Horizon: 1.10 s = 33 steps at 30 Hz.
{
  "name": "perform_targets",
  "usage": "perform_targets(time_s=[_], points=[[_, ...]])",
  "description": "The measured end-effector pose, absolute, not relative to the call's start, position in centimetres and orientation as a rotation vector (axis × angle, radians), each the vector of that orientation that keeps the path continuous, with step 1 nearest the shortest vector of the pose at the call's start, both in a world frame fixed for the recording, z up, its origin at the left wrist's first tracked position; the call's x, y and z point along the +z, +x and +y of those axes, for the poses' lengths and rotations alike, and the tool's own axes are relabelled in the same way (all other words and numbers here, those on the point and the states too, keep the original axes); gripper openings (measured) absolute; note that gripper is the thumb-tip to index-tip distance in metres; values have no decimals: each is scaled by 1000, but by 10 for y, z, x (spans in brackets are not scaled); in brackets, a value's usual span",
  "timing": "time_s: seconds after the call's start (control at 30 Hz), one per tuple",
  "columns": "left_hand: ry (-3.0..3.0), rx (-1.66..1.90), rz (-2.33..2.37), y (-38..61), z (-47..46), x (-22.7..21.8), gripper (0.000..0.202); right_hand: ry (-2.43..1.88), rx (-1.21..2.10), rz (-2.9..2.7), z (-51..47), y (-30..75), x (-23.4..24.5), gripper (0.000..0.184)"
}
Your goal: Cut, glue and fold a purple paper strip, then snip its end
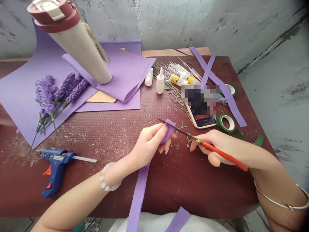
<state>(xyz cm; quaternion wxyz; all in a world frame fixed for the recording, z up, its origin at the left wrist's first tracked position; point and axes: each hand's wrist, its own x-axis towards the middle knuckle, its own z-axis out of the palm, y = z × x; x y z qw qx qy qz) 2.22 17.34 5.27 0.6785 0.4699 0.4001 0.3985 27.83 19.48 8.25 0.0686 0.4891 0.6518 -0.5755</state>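
Observation:
My left hand [149,143] pinches a strip of purple craft foam paper [170,130] between thumb and fingers, and the strip's long tail [138,196] hangs down over the table edge. My right hand [214,145] grips red-handled scissors [224,154]. Their dark blades [176,129] reach left across the top of the held strip, and the tips extend past it. Part of the scissor handle is hidden by my right fingers.
On the maroon tabletop [116,138] lie a blue glue gun [56,170], purple artificial lavender stems [58,93], purple sheets [125,74], a cream tumbler [79,48], small glue bottles [160,82], green tape rolls [226,123], a pixelated phone [200,109] and scattered thin sticks [173,72].

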Motion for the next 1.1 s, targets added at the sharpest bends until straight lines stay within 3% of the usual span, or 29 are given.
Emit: perform_targets(time_s=[0.27, 0.43, 0.67, 0.83, 1.0, 1.1], points=[[1043, 914, 870, 21, 173, 54, 41, 1443, -1970, 1881, 192, 275, 83, 58], [1022, 920, 865, 21, 173, 54, 40, 1460, -2040, 1762, 192, 273, 85, 54], [1037, 913, 890, 21, 173, 53, 41, 1493, -2011, 1850, 191, 281, 69, 35], [1093, 963, 913, 17, 177, 55, 38, 1402, -2133, 1894, 190, 295, 46, 39], [1009, 1218, 949, 15, 183, 54, 31, 1252, -2413, 1976, 194, 284, 51, 67], [955, 1343, 948, 16, 185, 54, 24, 1159, -2848, 1968, 193, 262, 59, 68]])
